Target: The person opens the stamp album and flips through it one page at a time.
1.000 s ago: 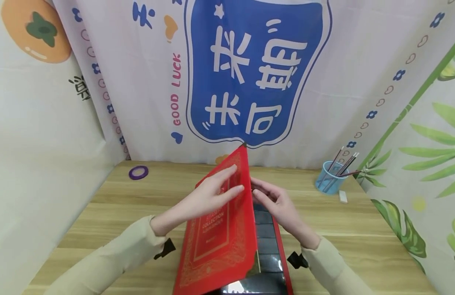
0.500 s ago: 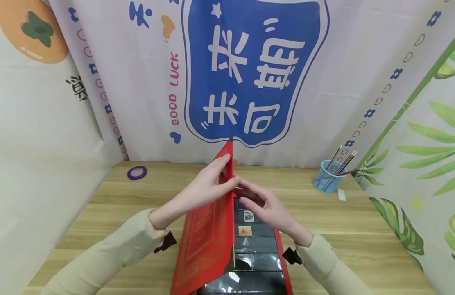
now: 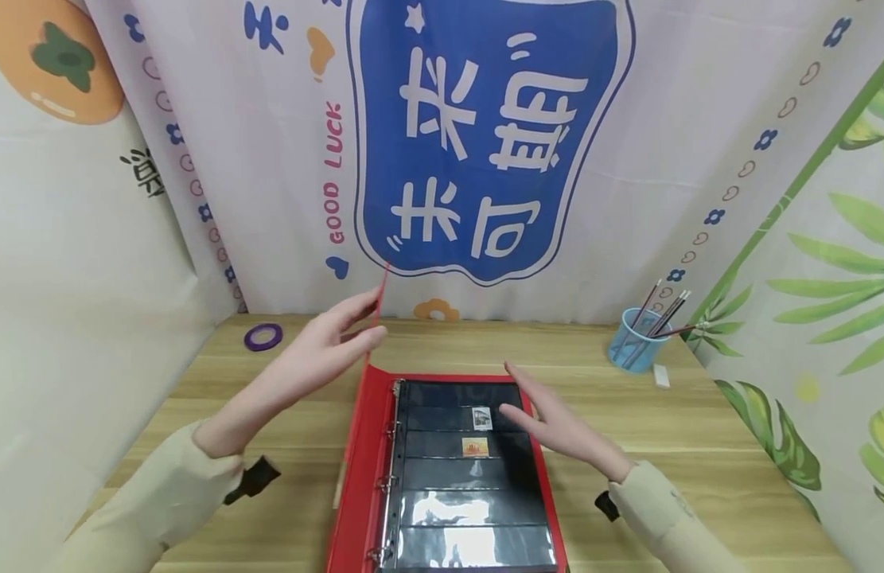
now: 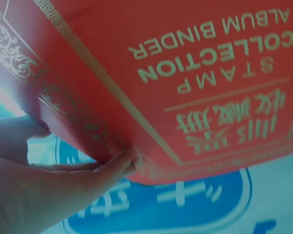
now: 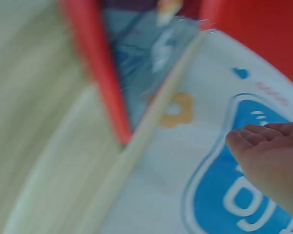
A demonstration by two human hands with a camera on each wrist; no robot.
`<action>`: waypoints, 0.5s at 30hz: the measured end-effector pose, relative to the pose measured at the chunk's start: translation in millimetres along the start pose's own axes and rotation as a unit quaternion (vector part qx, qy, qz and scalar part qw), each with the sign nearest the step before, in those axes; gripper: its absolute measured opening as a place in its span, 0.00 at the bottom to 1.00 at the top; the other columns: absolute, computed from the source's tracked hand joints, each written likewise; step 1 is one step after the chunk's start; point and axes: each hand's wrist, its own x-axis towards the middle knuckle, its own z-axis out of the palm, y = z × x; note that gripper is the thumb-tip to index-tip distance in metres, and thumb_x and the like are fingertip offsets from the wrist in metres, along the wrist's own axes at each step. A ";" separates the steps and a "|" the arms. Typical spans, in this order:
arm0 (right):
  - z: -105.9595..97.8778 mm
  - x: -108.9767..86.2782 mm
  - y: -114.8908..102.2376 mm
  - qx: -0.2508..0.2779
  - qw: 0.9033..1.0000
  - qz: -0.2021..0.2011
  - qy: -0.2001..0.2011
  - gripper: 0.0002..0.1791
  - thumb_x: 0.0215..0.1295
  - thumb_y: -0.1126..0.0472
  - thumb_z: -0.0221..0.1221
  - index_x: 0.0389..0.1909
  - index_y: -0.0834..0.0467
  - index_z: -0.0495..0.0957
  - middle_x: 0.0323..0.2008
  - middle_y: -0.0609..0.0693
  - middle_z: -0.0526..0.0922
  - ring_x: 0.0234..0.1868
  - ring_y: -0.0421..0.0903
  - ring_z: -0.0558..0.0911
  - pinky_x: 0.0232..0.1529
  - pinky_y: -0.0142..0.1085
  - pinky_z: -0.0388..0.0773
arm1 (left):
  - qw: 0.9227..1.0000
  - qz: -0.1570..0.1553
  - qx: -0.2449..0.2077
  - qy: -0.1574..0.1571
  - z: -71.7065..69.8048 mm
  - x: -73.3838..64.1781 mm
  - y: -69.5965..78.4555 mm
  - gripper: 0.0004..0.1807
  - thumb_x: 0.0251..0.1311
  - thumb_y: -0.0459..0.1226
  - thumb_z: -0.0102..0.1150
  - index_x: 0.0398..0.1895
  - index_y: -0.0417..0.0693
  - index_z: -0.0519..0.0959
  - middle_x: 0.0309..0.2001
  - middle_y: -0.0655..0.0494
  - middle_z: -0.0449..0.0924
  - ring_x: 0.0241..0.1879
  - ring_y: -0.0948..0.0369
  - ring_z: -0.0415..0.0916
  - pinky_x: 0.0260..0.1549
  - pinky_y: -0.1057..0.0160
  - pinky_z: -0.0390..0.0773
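A red stamp album binder (image 3: 366,469) lies opened on the table, its front cover (image 4: 151,102) raised nearly upright and seen edge-on in the head view. My left hand (image 3: 320,346) pinches that cover near its far edge, thumb on the gold-printed outside. Black pocket pages (image 3: 442,509) sit on metal rings (image 3: 386,483) inside. Two small stamps, one grey and white (image 3: 481,419) and one yellow-orange (image 3: 475,447), show in the upper pockets. With fingers extended and holding nothing, my right hand (image 3: 559,422) hovers over the binder's far right part.
At the back right of the wooden table (image 3: 628,446) stands a blue mesh cup (image 3: 633,344) of pencils, with a white eraser (image 3: 660,376) beside it. A purple tape roll (image 3: 263,337) lies at the back left. A printed cloth (image 3: 284,159) hangs behind.
My left hand has swung the cover leftward, so the ringed page is uncovered. My right hand has come away from the cover and moved to the right.
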 end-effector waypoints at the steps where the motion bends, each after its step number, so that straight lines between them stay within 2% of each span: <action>1: 1.0 -1.0 5.3 -0.011 1.000 0.017 -0.010 0.43 0.72 0.47 0.56 0.79 0.57 0.48 0.78 0.58 0.54 0.77 0.61 0.58 0.73 0.61 0.60 | 1.000 -0.004 0.000 0.001 -5.6 -3.5 -1.3 0.36 0.73 0.42 0.51 0.78 0.42 0.52 0.76 0.39 0.56 0.74 0.40 0.59 0.64 0.43 0.70; 4: 4.8 -2.3 19.8 -0.043 0.997 0.048 -0.043 0.45 0.72 0.44 0.56 0.79 0.58 0.45 0.79 0.58 0.50 0.79 0.59 0.55 0.75 0.58 0.58 | 1.000 -0.010 0.013 0.007 -21.4 -13.6 -6.4 0.36 0.73 0.43 0.51 0.79 0.45 0.52 0.77 0.40 0.56 0.74 0.39 0.59 0.62 0.42 0.72; 8: 11.9 -2.9 33.7 -0.082 0.992 0.052 -0.081 0.47 0.71 0.43 0.56 0.79 0.60 0.44 0.80 0.59 0.47 0.80 0.59 0.53 0.76 0.56 0.56 | 0.999 0.000 0.032 0.022 -38.8 -26.8 -14.8 0.37 0.72 0.43 0.53 0.79 0.47 0.51 0.78 0.42 0.53 0.74 0.39 0.59 0.60 0.45 0.74; 12: 19.3 -4.5 42.0 -0.110 0.987 0.033 -0.110 0.49 0.69 0.42 0.58 0.78 0.64 0.45 0.79 0.63 0.48 0.79 0.62 0.52 0.76 0.57 0.55 | 0.998 0.024 0.049 0.032 -52.7 -38.5 -23.3 0.36 0.72 0.40 0.54 0.79 0.46 0.53 0.78 0.42 0.54 0.73 0.39 0.60 0.56 0.68 0.78; 15: 23.8 -5.4 45.4 -0.122 0.985 0.021 -0.123 0.50 0.68 0.41 0.58 0.77 0.66 0.47 0.78 0.65 0.48 0.79 0.63 0.52 0.76 0.58 0.55 | 0.996 0.046 0.069 0.036 -61.7 -44.6 -30.1 0.35 0.71 0.37 0.54 0.78 0.44 0.55 0.76 0.40 0.56 0.72 0.38 0.61 0.50 0.85 0.72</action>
